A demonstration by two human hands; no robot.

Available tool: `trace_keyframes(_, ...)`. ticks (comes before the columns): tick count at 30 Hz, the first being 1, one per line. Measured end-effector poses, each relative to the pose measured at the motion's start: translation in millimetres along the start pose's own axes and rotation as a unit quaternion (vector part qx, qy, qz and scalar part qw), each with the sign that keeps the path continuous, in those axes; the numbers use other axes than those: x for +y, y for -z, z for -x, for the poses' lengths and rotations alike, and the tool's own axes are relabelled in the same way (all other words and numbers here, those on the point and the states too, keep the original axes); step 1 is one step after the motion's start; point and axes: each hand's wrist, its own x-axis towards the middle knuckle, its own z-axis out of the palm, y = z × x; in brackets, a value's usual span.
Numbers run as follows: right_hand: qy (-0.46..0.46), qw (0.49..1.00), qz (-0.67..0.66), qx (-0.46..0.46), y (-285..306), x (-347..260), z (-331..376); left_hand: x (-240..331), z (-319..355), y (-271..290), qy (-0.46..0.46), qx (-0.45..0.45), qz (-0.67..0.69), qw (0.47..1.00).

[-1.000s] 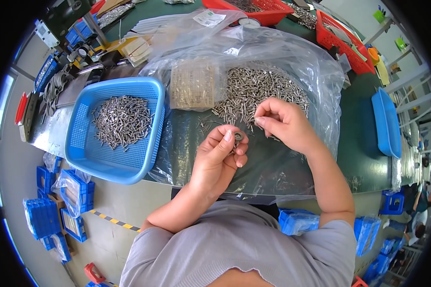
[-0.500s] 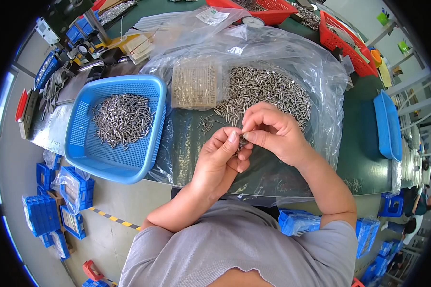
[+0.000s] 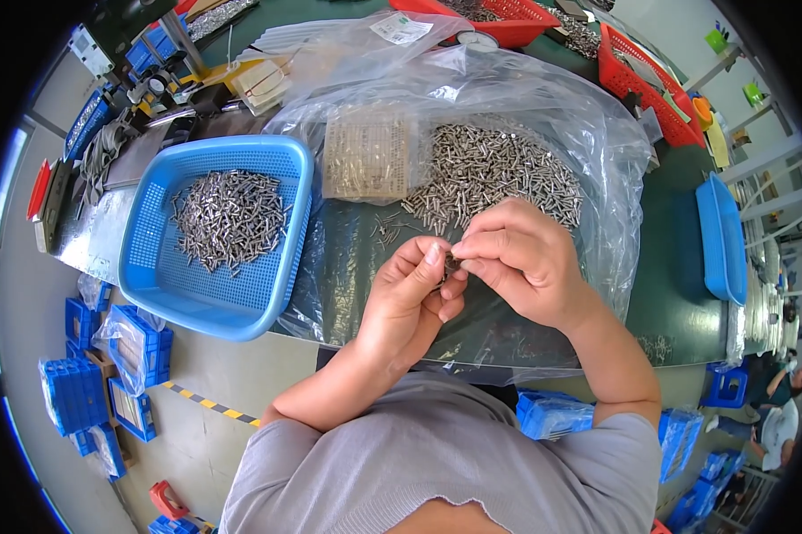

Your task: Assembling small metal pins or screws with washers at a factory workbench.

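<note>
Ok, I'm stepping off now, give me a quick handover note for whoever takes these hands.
Left hand and right hand meet over the clear plastic sheet, pinching one small metal part between the fingertips.
Loose pile of metal pins lies on the sheet behind the hands, beside a flat pack of small parts.
Done: a heap of pins sits in the blue basket to the left.
Left: the larger loose pile.
</note>
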Motion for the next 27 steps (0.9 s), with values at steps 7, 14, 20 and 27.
trace_keyframes(7, 0.026, 1.0, 0.001, 0.005, -1, 1, 1, -1, -1, 1, -0.005, -0.008, 0.002, 1.0)
trace_keyframes(14, 0.063, 0.997, 0.044, 0.016, -5, -1, -1, 0, -1, 2, 0.002, -0.019, -0.008, 1.0)
trace_keyframes(20, 0.002, 0.999, -0.027, -0.021, -3, 3, 5, 0, -1, 0, 0.001, -0.014, -0.017, 1.0)
trace_keyframes(27, -0.188, 0.969, -0.153, -0.041, 5, -4, 1, 2, 0, -5, 0.009, 0.007, -0.024, 1.0)
